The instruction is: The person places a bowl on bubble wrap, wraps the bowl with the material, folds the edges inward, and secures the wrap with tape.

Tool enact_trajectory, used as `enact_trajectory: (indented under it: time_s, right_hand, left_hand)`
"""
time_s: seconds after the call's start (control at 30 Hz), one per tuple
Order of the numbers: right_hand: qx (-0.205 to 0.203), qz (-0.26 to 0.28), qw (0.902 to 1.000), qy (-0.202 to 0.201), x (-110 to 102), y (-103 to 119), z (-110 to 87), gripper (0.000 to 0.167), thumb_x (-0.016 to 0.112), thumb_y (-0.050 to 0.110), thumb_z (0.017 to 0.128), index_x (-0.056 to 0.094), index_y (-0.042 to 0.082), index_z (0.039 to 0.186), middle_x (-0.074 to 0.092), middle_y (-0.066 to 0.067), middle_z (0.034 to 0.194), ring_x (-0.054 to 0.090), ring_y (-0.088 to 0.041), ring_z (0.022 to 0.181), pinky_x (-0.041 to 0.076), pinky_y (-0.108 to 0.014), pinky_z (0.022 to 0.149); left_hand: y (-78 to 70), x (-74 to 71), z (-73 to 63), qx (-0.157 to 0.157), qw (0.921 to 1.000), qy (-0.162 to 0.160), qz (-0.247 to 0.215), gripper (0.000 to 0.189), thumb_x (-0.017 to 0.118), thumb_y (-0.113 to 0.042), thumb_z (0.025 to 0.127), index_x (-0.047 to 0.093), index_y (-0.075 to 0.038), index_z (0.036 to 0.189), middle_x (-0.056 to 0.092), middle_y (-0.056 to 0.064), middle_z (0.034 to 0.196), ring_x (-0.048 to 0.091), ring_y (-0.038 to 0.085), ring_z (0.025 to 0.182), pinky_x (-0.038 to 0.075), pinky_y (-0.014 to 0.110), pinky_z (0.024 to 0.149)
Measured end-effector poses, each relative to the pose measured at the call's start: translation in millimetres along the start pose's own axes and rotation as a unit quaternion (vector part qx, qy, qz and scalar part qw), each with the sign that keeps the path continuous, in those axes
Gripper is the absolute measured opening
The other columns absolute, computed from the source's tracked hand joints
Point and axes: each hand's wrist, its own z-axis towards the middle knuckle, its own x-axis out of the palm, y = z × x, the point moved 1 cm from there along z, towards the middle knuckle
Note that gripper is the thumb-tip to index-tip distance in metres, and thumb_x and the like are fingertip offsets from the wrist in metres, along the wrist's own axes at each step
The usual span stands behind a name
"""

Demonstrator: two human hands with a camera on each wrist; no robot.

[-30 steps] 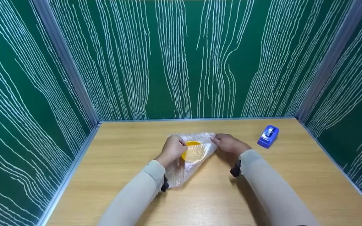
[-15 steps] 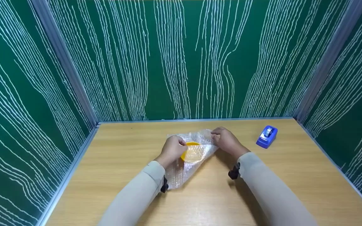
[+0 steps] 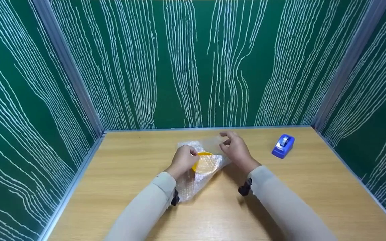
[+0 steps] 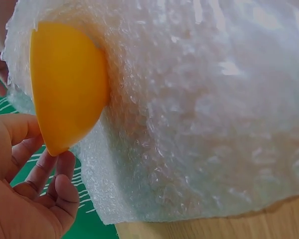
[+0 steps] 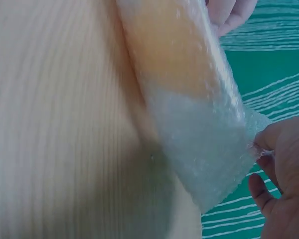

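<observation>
A yellow bowl (image 4: 70, 84) lies partly wrapped in clear bubble wrap (image 3: 187, 189) at the middle of the table. In the left wrist view, my left hand (image 4: 27, 174) pinches the bowl's rim between thumb and fingers. On the other side my right hand (image 3: 237, 150) holds up a flap of the wrap, its edge pinched between thumb and index finger in the right wrist view. One layer of wrap covers the front of the bowl, so part of the yellow shows only through the plastic. The bowl's inside is mostly hidden.
A blue tape dispenser (image 3: 283, 146) stands on the wooden table (image 3: 129, 160), right of my right hand. Green panels (image 3: 209, 67) with white wavy lines enclose the back and both sides. Each wrist carries a small black camera.
My right hand has lifted and shifted slightly left, raising the far right corner of the bubble wrap. The left hand has stayed in place on the bowl's rim.
</observation>
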Motion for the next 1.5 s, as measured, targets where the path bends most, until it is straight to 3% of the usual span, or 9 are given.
enact_trajectory:
  time_s: [0.23,0.43,0.57,0.7,0.8,0.9,1.2,1.37,1.5]
  right_hand:
    - [-0.054,0.005,0.9985,0.004,10.2,13.1,-17.6,0.059,0.077,0.007,0.107,0.059,0.021,0.161,0.078,-0.004,0.127,0.075,-0.028,0.126,0.059,-0.054,0.121]
    - [-0.142,-0.054,0.9883,0.011,18.7,20.1,-31.2,0.029,0.079,0.006,0.105,0.079,0.011,0.133,0.083,-0.005,0.119,0.078,-0.029,0.119,0.065,-0.053,0.110]
    - [-0.245,-0.105,0.9639,-0.003,21.7,22.9,-36.1,0.014,0.081,-0.001,0.100,0.085,0.006,0.112,0.085,-0.008,0.111,0.082,-0.028,0.107,0.070,-0.047,0.099]
    - [-0.334,-0.143,0.9316,-0.018,22.8,23.6,-39.6,0.014,0.083,-0.006,0.095,0.085,0.007,0.101,0.084,-0.005,0.102,0.081,-0.024,0.097,0.071,-0.039,0.091]
    - [-0.377,-0.167,0.9109,-0.018,23.1,23.1,-42.6,0.016,0.086,-0.006,0.094,0.086,0.009,0.100,0.084,-0.003,0.101,0.078,-0.022,0.097,0.070,-0.038,0.094]
    - [-0.388,-0.188,0.9022,0.000,23.7,20.8,-46.6,0.016,0.087,-0.002,0.096,0.088,0.013,0.104,0.085,-0.001,0.107,0.078,-0.021,0.102,0.069,-0.039,0.100]
    - [-0.360,-0.213,0.9030,0.097,17.1,11.5,-56.4,0.021,0.076,0.021,0.111,0.085,0.011,0.127,0.083,-0.007,0.136,0.076,-0.030,0.131,0.060,-0.053,0.119]
    - [-0.369,-0.230,0.8901,0.137,11.2,9.0,-59.5,0.042,0.076,0.040,0.110,0.082,0.007,0.135,0.078,-0.012,0.146,0.072,-0.035,0.140,0.057,-0.055,0.123]
    - [-0.375,-0.250,0.8802,0.148,10.1,6.8,-59.8,0.042,0.078,0.043,0.108,0.084,0.008,0.131,0.077,-0.011,0.148,0.070,-0.035,0.142,0.056,-0.053,0.124]
  left_hand:
    - [2.0,-0.9,1.6,-0.006,0.9999,0.007,-0.010,0.006,0.081,-0.012,0.104,0.075,-0.014,0.101,0.072,0.005,0.107,0.069,0.022,0.098,0.068,0.034,0.096]
    - [3.7,-3.3,1.4,0.057,0.9983,-0.009,0.008,0.012,0.077,-0.007,0.101,0.080,-0.008,0.090,0.070,0.003,0.092,0.062,0.018,0.081,0.059,0.028,0.074]
    - [5.1,-3.1,2.1,0.093,0.9956,-0.014,0.010,0.015,0.074,-0.003,0.098,0.079,-0.006,0.084,0.064,0.001,0.082,0.056,0.017,0.075,0.048,0.026,0.064]
    - [5.9,-2.0,1.8,0.090,0.9958,-0.017,0.004,0.016,0.077,-0.004,0.098,0.077,-0.008,0.083,0.062,-0.001,0.082,0.058,0.017,0.079,0.050,0.025,0.065]
    - [5.6,-1.4,1.5,0.084,0.9963,-0.019,0.004,0.015,0.078,-0.005,0.100,0.080,-0.008,0.086,0.063,-0.002,0.082,0.059,0.017,0.081,0.051,0.026,0.067]
    - [4.8,-1.1,0.9,0.077,0.9969,-0.013,-0.002,0.013,0.077,-0.006,0.102,0.083,-0.005,0.090,0.061,-0.002,0.081,0.059,0.016,0.079,0.049,0.026,0.065]
    - [3.5,0.6,-1.9,0.055,0.9984,-0.006,-0.005,0.016,0.077,-0.007,0.102,0.079,-0.008,0.086,0.059,0.000,0.083,0.059,0.017,0.079,0.050,0.026,0.065]
    - [3.4,1.9,-2.1,0.047,0.9989,-0.005,-0.005,0.015,0.079,-0.009,0.103,0.079,-0.009,0.088,0.059,0.001,0.087,0.061,0.019,0.084,0.052,0.026,0.067]
    - [4.7,1.4,-0.3,0.067,0.9977,-0.013,0.001,0.018,0.079,-0.012,0.102,0.080,-0.010,0.084,0.061,-0.001,0.082,0.060,0.018,0.080,0.051,0.026,0.067]
